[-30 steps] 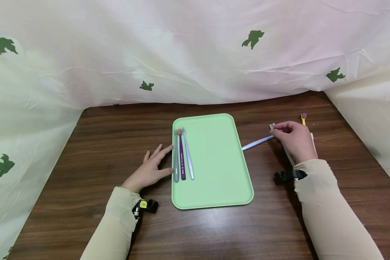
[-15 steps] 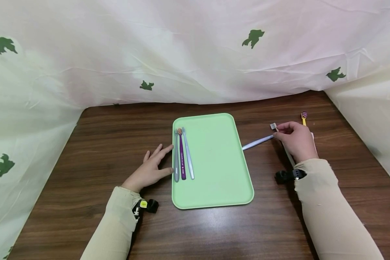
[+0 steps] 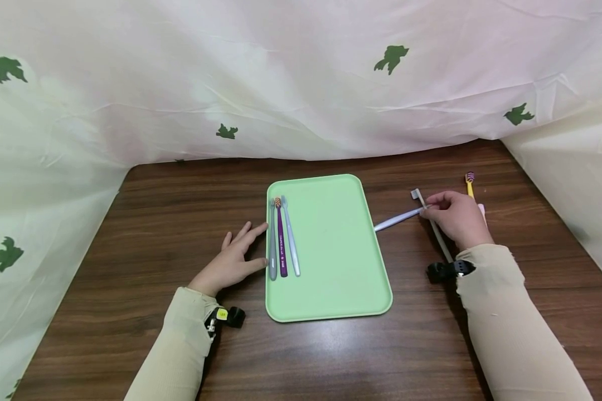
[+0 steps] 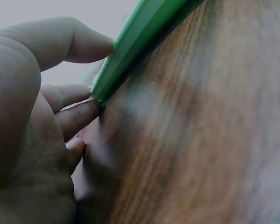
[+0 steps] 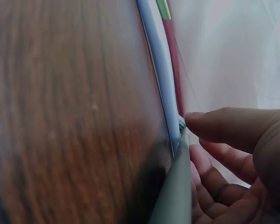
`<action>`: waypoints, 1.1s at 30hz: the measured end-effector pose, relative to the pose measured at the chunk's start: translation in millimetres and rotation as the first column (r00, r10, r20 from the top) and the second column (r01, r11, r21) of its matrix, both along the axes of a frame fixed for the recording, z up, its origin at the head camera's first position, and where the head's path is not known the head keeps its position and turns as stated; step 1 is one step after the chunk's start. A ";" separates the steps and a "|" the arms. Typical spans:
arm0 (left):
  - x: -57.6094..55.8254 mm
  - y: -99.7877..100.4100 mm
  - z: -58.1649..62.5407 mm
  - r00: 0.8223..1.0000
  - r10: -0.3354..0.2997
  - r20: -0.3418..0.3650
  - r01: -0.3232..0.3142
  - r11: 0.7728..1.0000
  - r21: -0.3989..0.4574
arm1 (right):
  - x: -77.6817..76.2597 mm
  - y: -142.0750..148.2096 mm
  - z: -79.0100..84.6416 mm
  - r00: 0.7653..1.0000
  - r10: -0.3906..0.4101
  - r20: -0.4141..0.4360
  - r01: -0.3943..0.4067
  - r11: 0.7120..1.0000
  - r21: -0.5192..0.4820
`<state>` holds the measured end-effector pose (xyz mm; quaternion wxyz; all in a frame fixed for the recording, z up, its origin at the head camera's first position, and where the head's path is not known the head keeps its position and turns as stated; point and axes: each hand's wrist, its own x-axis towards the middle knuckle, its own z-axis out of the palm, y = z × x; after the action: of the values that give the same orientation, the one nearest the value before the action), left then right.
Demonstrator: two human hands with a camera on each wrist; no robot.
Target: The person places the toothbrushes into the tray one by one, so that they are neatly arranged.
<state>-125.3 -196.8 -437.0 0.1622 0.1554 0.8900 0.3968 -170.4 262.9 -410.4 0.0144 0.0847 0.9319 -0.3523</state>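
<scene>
The right hand (image 3: 459,218) is pinching a pale grey toothbrush (image 3: 441,243), right of centre in the head view.
Its thumb and fingertips are staying narrow around the neck, the handle slanting down toward the wrist; a light blue toothbrush (image 3: 397,220) is lying just beside. Left of centre, the left hand (image 3: 228,267) is spreading its fingers wide, touching the green tray (image 3: 338,250), where three toothbrushes (image 3: 281,242) are lying.

Soft glare is cast across the near side of the wooden table (image 3: 331,353) in the head view, while its surface is blurred in both dimmer wrist views.
</scene>
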 end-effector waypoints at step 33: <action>0.4 0.2 0.6 1.000 0.008 0.008 -0.008 1.000 -0.005 | 1.2 -4.4 7.4 0.994 0.090 0.065 -0.087 0.995 -0.048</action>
<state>-124.9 -196.6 -436.5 0.1646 0.1499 0.8910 0.3957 -169.1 258.5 -403.0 0.0632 0.0547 0.9255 -0.3693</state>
